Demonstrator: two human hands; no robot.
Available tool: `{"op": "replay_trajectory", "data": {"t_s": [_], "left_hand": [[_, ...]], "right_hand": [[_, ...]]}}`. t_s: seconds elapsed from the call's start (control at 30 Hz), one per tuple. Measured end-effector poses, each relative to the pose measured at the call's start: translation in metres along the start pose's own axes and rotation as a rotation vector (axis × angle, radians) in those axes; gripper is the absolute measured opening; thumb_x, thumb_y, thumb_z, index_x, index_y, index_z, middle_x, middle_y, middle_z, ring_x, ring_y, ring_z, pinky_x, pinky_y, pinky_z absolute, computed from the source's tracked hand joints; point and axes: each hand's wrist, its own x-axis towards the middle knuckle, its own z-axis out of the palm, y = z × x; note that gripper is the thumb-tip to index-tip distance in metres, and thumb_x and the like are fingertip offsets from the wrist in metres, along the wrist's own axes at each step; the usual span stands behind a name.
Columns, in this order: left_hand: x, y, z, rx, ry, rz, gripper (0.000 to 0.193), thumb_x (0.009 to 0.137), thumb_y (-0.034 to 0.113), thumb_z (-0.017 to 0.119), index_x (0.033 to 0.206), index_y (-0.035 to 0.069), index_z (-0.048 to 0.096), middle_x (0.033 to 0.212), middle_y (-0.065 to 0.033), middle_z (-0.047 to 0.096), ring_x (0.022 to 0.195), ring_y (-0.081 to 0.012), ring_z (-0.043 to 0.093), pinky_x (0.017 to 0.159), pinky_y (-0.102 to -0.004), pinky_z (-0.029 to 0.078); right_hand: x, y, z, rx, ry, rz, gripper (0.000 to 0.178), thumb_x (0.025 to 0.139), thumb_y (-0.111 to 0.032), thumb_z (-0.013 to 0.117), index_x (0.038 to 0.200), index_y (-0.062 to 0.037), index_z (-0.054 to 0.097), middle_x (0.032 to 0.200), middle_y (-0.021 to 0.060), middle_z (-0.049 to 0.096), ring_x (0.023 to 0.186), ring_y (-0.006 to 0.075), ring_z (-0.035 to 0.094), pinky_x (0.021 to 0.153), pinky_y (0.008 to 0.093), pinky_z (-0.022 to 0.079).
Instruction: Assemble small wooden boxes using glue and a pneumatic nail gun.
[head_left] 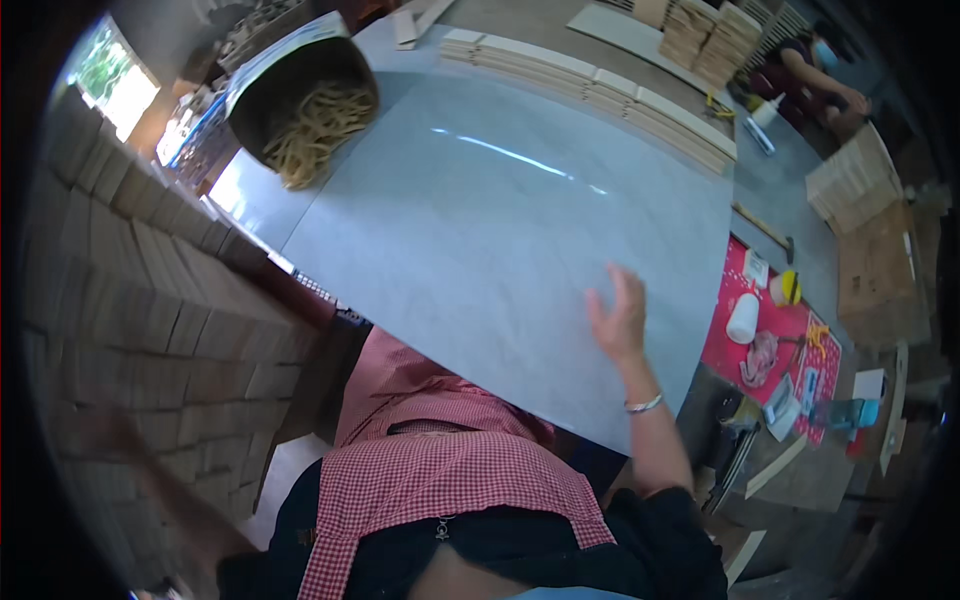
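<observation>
My right hand (620,318) hovers over or rests on the smooth pale grey tabletop (480,230), fingers apart and nothing in them; a silvery bracelet (645,404) circles that wrist. Far out to the left, my left hand (105,435) is against or close beside tall stacks of wooden boards (190,300). Motion blur and dimness hide its fingers, so I cannot tell whether it grips a board. Along the table's far edge lies a row of stacked light wooden strips (600,85). A tipped box (250,85) at the far left holds many tan rubber bands (315,130).
On the right, a red mat (715,335) carries a white bottle (742,318), a yellow-topped tub (785,288) and a crumpled pink bag (760,360). A hammer (765,232) lies beyond it. Cartons (878,270) stand at the right; another person (805,75) sits at the far right.
</observation>
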Motion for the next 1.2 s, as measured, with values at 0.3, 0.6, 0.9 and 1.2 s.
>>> {"op": "replay_trajectory", "data": {"t_s": [0.3, 0.6, 0.9, 1.2], "left_hand": [[-0.094, 0.439, -0.062, -1.475, -0.724, 0.253, 0.051, 0.081, 0.015, 0.074, 0.13, 0.007, 0.061, 0.147, -0.0179, 0.05, 0.135, -0.0413, 0.048, 0.109, -0.05, 0.043], [-0.104, 0.457, -0.067, -1.567, -0.864, 0.187, 0.052, 0.082, 0.019, 0.072, 0.13, 0.004, 0.059, 0.149, -0.0202, 0.047, 0.135, -0.0438, 0.047, 0.109, -0.0514, 0.043], [-0.098, 0.457, -0.071, -1.523, -1.001, 0.149, 0.046, 0.081, 0.018, 0.071, 0.124, 0.007, 0.061, 0.146, -0.019, 0.049, 0.134, -0.042, 0.049, 0.108, -0.0519, 0.044], [-0.079, 0.466, -0.065, -1.565, -0.907, 0.141, 0.05, 0.078, 0.011, 0.072, 0.126, 0.007, 0.06, 0.14, -0.0159, 0.056, 0.13, -0.0382, 0.052, 0.103, -0.0505, 0.046]], "right_hand": [[0.255, 0.156, -0.029, -0.624, -0.182, 0.043, 0.083, 0.076, -0.024, 0.082, 0.146, -0.0064, 0.041, 0.142, 0.0145, 0.052, 0.125, 0.0351, 0.055, 0.102, 0.047, 0.048], [0.392, 0.251, 0.027, -0.622, -0.526, 0.214, 0.08, 0.068, -0.021, 0.089, 0.136, -0.006, 0.049, 0.134, 0.0113, 0.061, 0.121, 0.0335, 0.058, 0.101, 0.0439, 0.049], [0.417, 0.278, 0.033, -0.396, -0.755, 0.28, 0.059, 0.06, -0.014, 0.09, 0.111, 0.0002, 0.064, 0.106, 0.0124, 0.073, 0.092, 0.0304, 0.066, 0.088, 0.0373, 0.054], [0.408, 0.232, -0.024, -0.391, -0.793, 0.261, 0.051, 0.057, -0.022, 0.091, 0.096, 0.0003, 0.068, 0.091, 0.0102, 0.072, 0.077, 0.0247, 0.062, 0.077, 0.0348, 0.055]]}}
